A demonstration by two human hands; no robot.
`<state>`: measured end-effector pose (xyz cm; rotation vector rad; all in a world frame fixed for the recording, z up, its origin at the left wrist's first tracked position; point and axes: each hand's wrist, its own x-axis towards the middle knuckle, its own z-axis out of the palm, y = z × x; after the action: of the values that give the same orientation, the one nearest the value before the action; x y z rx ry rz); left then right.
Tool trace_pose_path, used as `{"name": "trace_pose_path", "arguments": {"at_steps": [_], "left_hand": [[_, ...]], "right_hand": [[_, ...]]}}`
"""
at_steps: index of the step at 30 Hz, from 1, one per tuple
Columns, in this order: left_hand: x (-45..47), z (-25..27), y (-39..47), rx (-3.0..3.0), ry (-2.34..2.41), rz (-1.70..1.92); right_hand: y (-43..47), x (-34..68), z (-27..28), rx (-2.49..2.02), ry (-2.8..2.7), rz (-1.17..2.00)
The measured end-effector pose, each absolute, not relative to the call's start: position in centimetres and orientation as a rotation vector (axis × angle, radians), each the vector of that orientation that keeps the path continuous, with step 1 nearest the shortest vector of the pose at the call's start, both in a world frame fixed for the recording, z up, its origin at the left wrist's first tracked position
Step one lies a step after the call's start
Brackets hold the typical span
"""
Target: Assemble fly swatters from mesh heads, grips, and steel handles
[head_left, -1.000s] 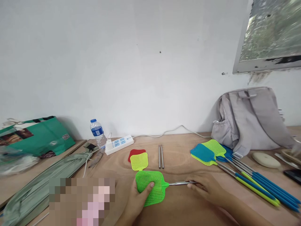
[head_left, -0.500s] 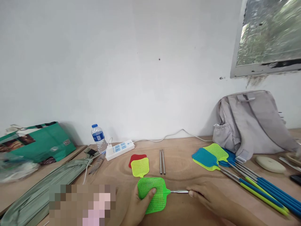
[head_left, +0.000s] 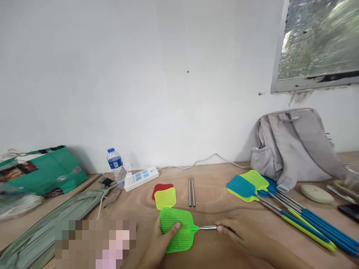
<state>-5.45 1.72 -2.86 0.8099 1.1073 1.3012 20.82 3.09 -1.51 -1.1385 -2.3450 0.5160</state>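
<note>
My left hand (head_left: 159,239) grips the green mesh head of a fly swatter (head_left: 183,231), its thumb lying across the front. My right hand (head_left: 237,233) is closed around the metal rod on the right side of that swatter; the rod's far end is hidden in the fingers. Just beyond the green head lie a yellow swatter head (head_left: 165,198) and a red swatter head (head_left: 157,189) partly under it. Two thin metal rods (head_left: 192,192) lie side by side on the wooden table (head_left: 213,186).
Several blue and yellow fly swatters (head_left: 305,220) lie stacked at right, before a grey backpack (head_left: 294,149) and a pale round object (head_left: 316,193). At left are a water bottle (head_left: 115,164), white power strip (head_left: 141,179), green bag (head_left: 58,168) and grey-green cloth item (head_left: 56,224).
The whole view has shifted slightly, so things sit a little further left. Both hands keep their hold on the green swatter, whose head looks slightly tilted compared with before.
</note>
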Motion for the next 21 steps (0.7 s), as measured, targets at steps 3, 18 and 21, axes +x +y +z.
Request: {"name": "trace_pose_path", "arguments": {"at_steps": [3, 18, 21], "left_hand": [[-7.0, -2.3, 2.3, 0.624, 0.889, 1.324], [-1.6, -2.1, 1.0, 1.199, 0.853, 1.263], [-2.1, -2.5, 1.9, 1.205, 0.89, 1.462]], "right_hand": [[2.9, 20.0, -2.1, -1.129, -2.302, 0.66], [1.9, 12.1, -3.5, -0.784, -1.865, 1.076], [2.1, 11.5, -4.1, -0.746, -1.773, 1.097]]}}
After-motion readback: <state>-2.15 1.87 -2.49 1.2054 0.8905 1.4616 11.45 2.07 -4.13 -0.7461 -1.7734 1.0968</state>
